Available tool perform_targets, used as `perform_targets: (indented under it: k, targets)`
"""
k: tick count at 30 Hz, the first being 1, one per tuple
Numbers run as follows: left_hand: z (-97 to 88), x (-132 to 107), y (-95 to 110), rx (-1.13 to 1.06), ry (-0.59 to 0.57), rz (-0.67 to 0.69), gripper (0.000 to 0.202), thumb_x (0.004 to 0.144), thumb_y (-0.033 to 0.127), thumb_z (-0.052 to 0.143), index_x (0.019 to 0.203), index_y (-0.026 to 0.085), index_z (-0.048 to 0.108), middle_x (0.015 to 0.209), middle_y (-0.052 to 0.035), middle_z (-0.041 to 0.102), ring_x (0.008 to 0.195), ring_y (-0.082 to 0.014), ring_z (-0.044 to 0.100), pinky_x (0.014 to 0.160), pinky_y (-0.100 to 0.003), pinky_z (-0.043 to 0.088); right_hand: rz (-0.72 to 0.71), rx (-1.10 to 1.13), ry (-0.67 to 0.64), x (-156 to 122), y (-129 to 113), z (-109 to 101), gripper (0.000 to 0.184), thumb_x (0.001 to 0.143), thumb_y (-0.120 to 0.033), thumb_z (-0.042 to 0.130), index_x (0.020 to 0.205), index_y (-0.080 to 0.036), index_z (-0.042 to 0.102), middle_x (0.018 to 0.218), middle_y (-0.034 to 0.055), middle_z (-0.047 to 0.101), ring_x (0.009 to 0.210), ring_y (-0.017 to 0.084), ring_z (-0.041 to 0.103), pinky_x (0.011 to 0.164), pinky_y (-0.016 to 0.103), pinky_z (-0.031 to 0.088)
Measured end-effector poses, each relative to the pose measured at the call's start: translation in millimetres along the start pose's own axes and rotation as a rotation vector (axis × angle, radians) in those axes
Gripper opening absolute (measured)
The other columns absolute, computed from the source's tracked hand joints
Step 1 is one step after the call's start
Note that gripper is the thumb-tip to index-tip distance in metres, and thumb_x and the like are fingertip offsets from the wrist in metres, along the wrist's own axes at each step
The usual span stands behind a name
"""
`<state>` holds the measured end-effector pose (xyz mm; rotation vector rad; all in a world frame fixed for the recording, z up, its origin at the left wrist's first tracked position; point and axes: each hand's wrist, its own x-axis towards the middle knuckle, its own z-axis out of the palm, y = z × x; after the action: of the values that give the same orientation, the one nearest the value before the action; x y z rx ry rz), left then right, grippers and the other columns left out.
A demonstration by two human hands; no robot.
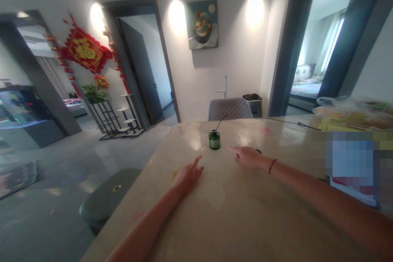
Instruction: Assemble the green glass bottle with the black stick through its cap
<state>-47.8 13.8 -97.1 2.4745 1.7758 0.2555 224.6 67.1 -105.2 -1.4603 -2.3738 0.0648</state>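
Observation:
A small green glass bottle with a pale label stands upright on the table, and a thin dark stick leans out of its neck. My left hand rests at the near left of the bottle, its fingers apart and nothing in them. On the other side, my right hand points its index finger toward the bottle while the other fingers are curled in. It holds nothing that I can see. Neither hand touches the bottle. Just behind my right hand lies a small dark object, partly hidden, its kind unclear.
The glossy beige table fills the foreground. A grey quilted chair stands at its far edge, and a green stool at its left. Plastic bags and a blurred-out blue object sit on the right. A dark cable runs along the back.

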Motion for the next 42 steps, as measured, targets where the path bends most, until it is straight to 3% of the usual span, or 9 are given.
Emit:
perform_targets:
  k: [2,4,7,11,16,22,30,35,42]
  targets:
    - [-0.4,-1,-1,-0.005,-0.015,-0.001,0.038,0.093,0.036,0.025,0.111,0.02,0.054,0.094,-0.0059,0.068,0.087,-0.0161,0.062,0.076,-0.025,0.043,0.073,0.127,-0.024,29,-7,-8,0.029,0.082,-0.032,0.049,0.099,-0.02,0.069,0.081,0.0062,0.069,0.07,0.016,0.061,0.06,0.024,0.04]
    - [0.4,-1,-1,0.02,-0.029,0.019,0.04,0.094,0.034,0.024,0.089,0.018,0.06,0.09,-0.0062,0.068,0.085,-0.0162,0.063,0.075,-0.026,0.043,0.135,0.198,0.029,58,-14,-13,0.03,0.082,-0.037,0.05,0.09,-0.017,0.071,0.08,0.0062,0.069,0.071,0.016,0.061,0.06,0.023,0.039]
    - [2.8,-1,-2,0.044,-0.029,0.022,0.038,0.094,0.033,0.025,0.084,0.018,0.058,0.086,-0.0063,0.068,0.08,-0.0164,0.063,0.071,-0.027,0.043,0.226,0.246,0.192,94,-22,-13,0.035,0.081,-0.036,0.052,0.106,-0.015,0.065,0.082,0.006,0.069,0.071,0.016,0.061,0.059,0.022,0.039]
    - [5.8,1,-5,0.03,-0.017,0.046,0.038,0.094,0.034,0.024,0.084,0.018,0.057,0.087,-0.006,0.068,0.081,-0.0159,0.063,0.07,-0.026,0.042,0.278,0.241,0.226,119,-26,-8,0.032,0.086,-0.035,0.046,0.093,-0.014,0.069,0.08,0.0069,0.07,0.072,0.016,0.062,0.059,0.021,0.04]
    - [6.4,2,-6,0.008,-0.003,0.028,0.039,0.094,0.037,0.023,0.084,0.02,0.056,0.087,-0.0049,0.068,0.08,-0.0163,0.063,0.068,-0.026,0.042,0.266,0.18,0.182,128,-25,-10,0.028,0.083,-0.033,0.052,0.084,-0.013,0.071,0.083,0.0099,0.071,0.076,0.017,0.064,0.061,0.021,0.042]
    - [4.4,1,-3,0.013,-0.031,0.016,0.037,0.094,0.036,0.024,0.086,0.02,0.056,0.089,-0.0049,0.068,0.082,-0.0161,0.063,0.07,-0.026,0.042,0.18,0.058,0.062,139,-30,-29,0.019,0.074,-0.029,0.063,0.077,-0.012,0.073,0.079,0.0107,0.071,0.077,0.019,0.065,0.064,0.022,0.044]
    - [5.9,2,-5,0.018,-0.013,0.017,0.037,0.094,0.038,0.023,0.086,0.02,0.055,0.088,-0.0043,0.068,0.081,-0.0156,0.063,0.069,-0.025,0.041,0.175,-0.052,0.001,153,-45,-42,0.024,0.066,-0.02,0.069,0.087,-0.009,0.072,0.091,0.0158,0.07,0.087,0.022,0.065,0.071,0.023,0.048]
    - [4.5,1,-3,0.004,-0.003,0.034,0.039,0.094,0.037,0.023,0.083,0.02,0.056,0.085,-0.0045,0.068,0.079,-0.0161,0.062,0.068,-0.025,0.041,0.196,-0.065,0.006,157,-49,-40,0.024,0.071,-0.019,0.063,0.089,-0.007,0.071,0.09,0.0171,0.07,0.085,0.022,0.066,0.07,0.023,0.049]
    - [2.4,1,-2,0.003,-0.023,0.026,0.038,0.093,0.036,0.025,0.083,0.019,0.058,0.08,-0.0041,0.067,0.077,-0.0154,0.061,0.069,-0.025,0.041,0.109,-0.065,-0.011,154,-41,-37,0.014,0.062,-0.016,0.069,0.075,-0.014,0.073,0.081,0.008,0.072,0.079,0.019,0.065,0.07,0.021,0.048]
